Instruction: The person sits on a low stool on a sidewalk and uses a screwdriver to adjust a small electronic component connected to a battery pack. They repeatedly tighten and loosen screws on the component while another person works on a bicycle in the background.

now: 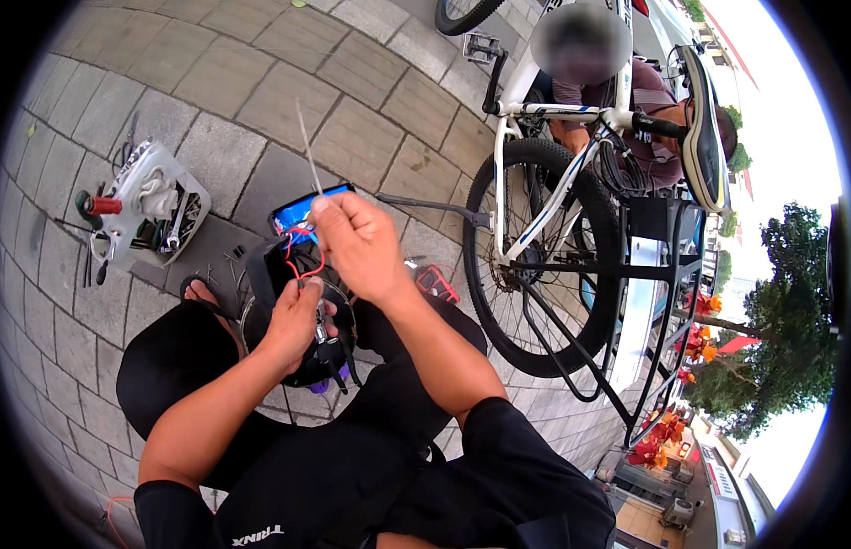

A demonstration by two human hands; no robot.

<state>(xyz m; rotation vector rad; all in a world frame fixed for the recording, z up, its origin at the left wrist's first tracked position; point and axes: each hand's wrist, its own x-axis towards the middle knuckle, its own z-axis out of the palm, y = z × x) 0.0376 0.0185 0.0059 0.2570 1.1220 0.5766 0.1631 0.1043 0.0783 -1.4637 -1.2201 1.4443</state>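
My right hand (357, 247) pinches a thin, pale, straight strip (307, 137) that points up and away, just over a blue rectangular pack (290, 216) with red wires (289, 267). My left hand (293, 325) is closed around a small metal piece (320, 320) beside the red wires, on or against a black bag-like housing (261, 270) between my knees. Exactly which parts its fingertips grip is hard to make out. A red and grey meter-like device (436, 283) lies just right of my right forearm.
A white plastic toolbox (197, 206) with tools stands on the paving (215, 151) at left, with loose small pieces nearby. A white bicycle (544, 215) with a black rear rack stands at right, and a person (650, 156) is behind it. Trees and shopfronts are beyond.
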